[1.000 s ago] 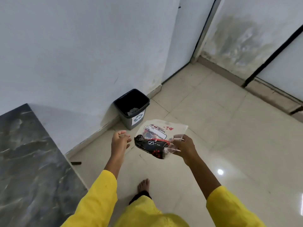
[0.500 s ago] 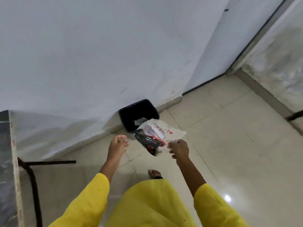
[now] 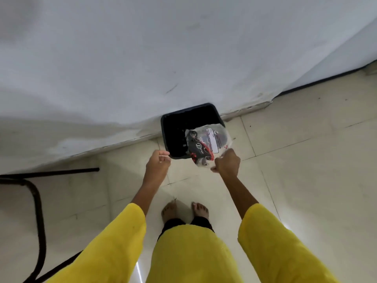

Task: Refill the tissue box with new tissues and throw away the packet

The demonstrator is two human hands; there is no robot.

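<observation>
The empty tissue packet, clear plastic with black and red print and a white label, hangs over the right half of a black bin that stands against the white wall. My right hand pinches the packet's near corner, just in front of the bin's rim. My left hand hovers at the bin's near left corner, fingers loosely curled, holding nothing. The tissue box is out of view.
A black metal table frame stands on the floor at the left. Cream floor tiles stretch to the right. My bare feet stand just behind the bin.
I have stepped closer, so the bin is now right below my hands. The packet has moved forward from in front of the bin to over its opening. The marble table top has left the view.
</observation>
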